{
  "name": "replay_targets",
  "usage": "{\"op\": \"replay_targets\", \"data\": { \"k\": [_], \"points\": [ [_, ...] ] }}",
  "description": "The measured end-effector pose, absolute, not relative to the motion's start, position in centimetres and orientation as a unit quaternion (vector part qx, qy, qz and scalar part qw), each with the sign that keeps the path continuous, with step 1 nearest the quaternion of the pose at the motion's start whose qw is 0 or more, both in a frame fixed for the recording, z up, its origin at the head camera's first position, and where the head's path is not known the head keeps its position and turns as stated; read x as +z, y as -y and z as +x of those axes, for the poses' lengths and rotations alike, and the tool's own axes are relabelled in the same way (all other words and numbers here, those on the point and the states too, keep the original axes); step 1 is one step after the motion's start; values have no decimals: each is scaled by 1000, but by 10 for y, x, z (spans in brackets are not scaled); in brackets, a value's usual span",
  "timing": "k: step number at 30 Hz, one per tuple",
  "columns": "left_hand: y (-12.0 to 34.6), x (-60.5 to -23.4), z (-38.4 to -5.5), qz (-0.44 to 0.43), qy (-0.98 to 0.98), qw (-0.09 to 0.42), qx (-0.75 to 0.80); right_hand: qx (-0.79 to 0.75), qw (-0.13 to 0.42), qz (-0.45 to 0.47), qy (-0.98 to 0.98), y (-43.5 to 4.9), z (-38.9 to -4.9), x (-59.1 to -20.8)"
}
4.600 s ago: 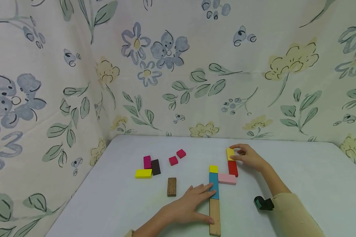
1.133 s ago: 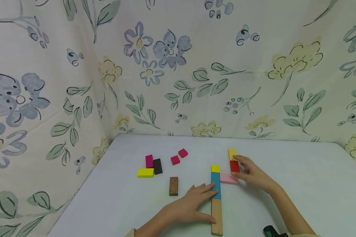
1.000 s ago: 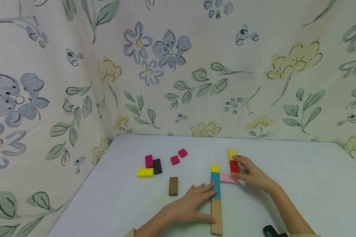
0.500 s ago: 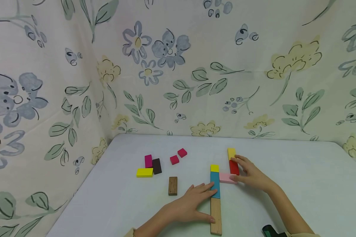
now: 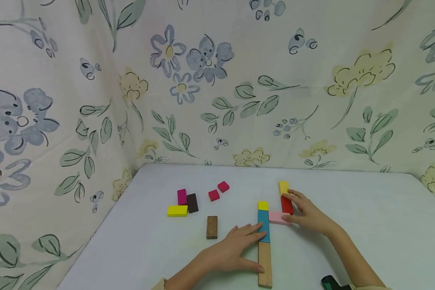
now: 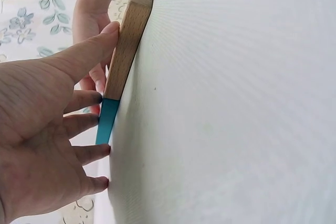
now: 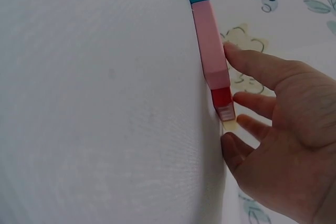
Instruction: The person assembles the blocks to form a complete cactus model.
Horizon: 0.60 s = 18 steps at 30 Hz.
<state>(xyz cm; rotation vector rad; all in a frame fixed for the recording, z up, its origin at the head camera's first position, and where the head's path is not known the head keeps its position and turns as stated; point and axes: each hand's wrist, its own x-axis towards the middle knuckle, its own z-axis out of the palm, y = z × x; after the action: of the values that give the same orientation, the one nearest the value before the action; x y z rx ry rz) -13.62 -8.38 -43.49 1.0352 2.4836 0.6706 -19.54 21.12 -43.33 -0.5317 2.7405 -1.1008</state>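
Note:
On the white table a row of blocks runs away from me: a natural wood block [image 5: 264, 257], a blue block [image 5: 263, 217] and a small yellow block [image 5: 263, 206]. My left hand [image 5: 232, 249] lies spread along this row, thumb on the wood block and fingertips on the blue one. A pink block [image 5: 276, 218] juts right from the blue block. Past its right end a red block [image 5: 286, 205] and a yellow block [image 5: 283, 187] continue away. My right hand [image 5: 309, 213] has its thumb on the pink block and its bent fingers at the red block.
To the left lie a brown wood block [image 5: 212, 227], a flat yellow block [image 5: 177, 211], a dark block [image 5: 192, 203], a magenta block [image 5: 181, 197] and two small red cubes [image 5: 214, 195]. A black device [image 5: 331, 282] sits by the right wrist. Floral cloth [image 5: 217, 100] hangs behind.
My right hand has come nearer from the far yellow block to the red and pink blocks. Its thumb has shifted slightly onto the pink block. The left hand keeps its place.

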Motion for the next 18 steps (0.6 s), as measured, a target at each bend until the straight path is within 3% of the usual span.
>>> {"op": "replay_targets", "data": {
  "k": [10, 18],
  "points": [
    [80, -419, -131, 351, -884, 194, 239, -364, 68, -182, -911, -212, -195, -433],
    [84, -423, -139, 354, -885, 168, 252, -366, 70, -181, -910, -212, -195, -433]
  ]
}}
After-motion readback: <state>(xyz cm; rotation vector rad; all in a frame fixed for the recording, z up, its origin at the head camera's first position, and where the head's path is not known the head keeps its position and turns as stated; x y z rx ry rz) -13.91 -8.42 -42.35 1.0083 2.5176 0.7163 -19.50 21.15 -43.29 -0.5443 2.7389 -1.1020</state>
